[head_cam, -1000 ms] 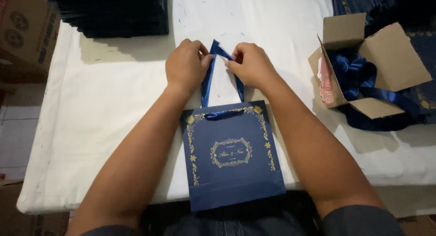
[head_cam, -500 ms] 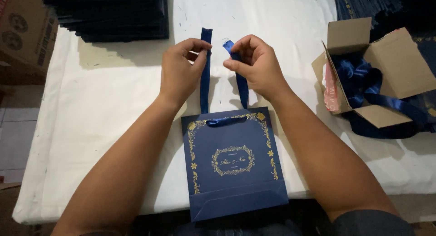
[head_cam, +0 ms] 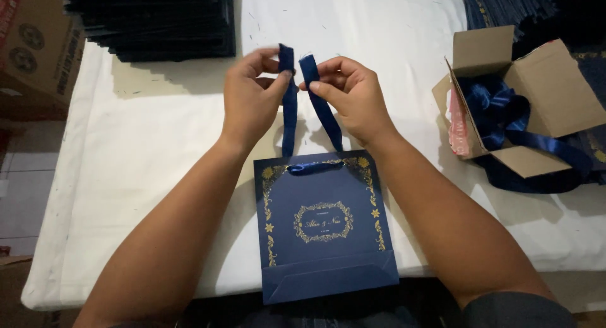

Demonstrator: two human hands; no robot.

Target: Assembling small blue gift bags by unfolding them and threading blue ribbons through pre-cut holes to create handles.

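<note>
Bag [head_cam: 325, 230] flat on table [head_cam: 145, 176]; ribbon [head_cam: 289, 113] ends now lifted above it, uncrossed since a second ago (no knot yet). Left hand [head_cam: 249, 104] and right hand [head_cam: 353, 97] each pinch one end.

Small packing workstation for gift bags. Indicators: white cloth-covered table [head_cam: 145, 176], stack of flat dark-blue paper bags [head_cam: 151, 22], open brown cardboard box [head_cam: 543, 94] holding blue satin ribbon [head_cam: 499, 110].
</note>
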